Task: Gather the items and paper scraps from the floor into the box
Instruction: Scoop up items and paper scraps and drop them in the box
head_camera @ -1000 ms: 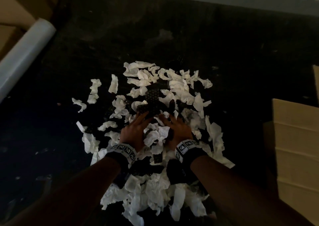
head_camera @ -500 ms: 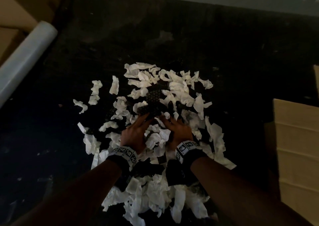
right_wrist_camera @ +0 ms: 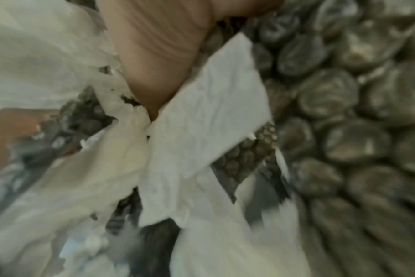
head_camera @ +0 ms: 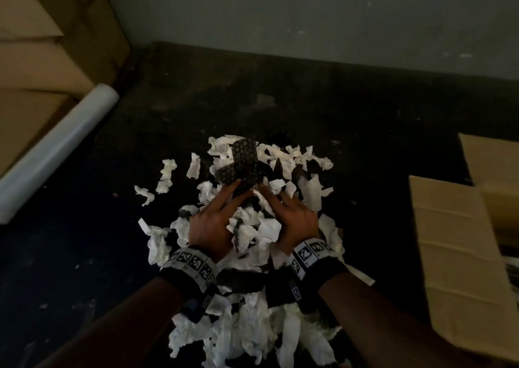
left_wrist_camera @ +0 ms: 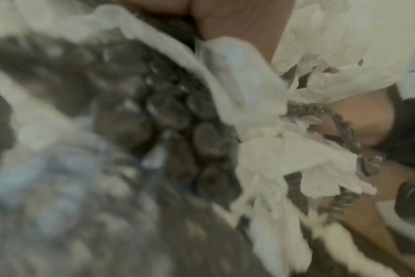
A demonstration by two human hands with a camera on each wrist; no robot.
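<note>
A heap of white paper scraps point(head_camera: 247, 328) mixed with dark bubble-wrap pieces lies on the black floor point(head_camera: 84, 241). My left hand point(head_camera: 212, 224) and right hand point(head_camera: 293, 220) press in from either side of a clump of scraps point(head_camera: 252, 230), with their fingers fairly straight. A dark bubble-wrap strip point(head_camera: 243, 165) stands up at the fingertips. Up close, the left wrist view shows scraps point(left_wrist_camera: 261, 131) and bubble wrap point(left_wrist_camera: 168, 120). The right wrist view shows a finger point(right_wrist_camera: 159, 56) against white paper point(right_wrist_camera: 201, 121), with bubble wrap point(right_wrist_camera: 344, 103) beside it. The open cardboard box point(head_camera: 455, 255) stands to the right.
A roll of clear film point(head_camera: 53, 154) lies at the left beside stacked cardboard boxes point(head_camera: 42, 58). A grey wall point(head_camera: 309, 16) closes the far side. Loose scraps point(head_camera: 165, 174) lie scattered left of the heap.
Both hands have drawn closer together around the clump. The bubble-wrap strip has risen and now stands up at the fingertips. The head view has tilted up toward the wall.
</note>
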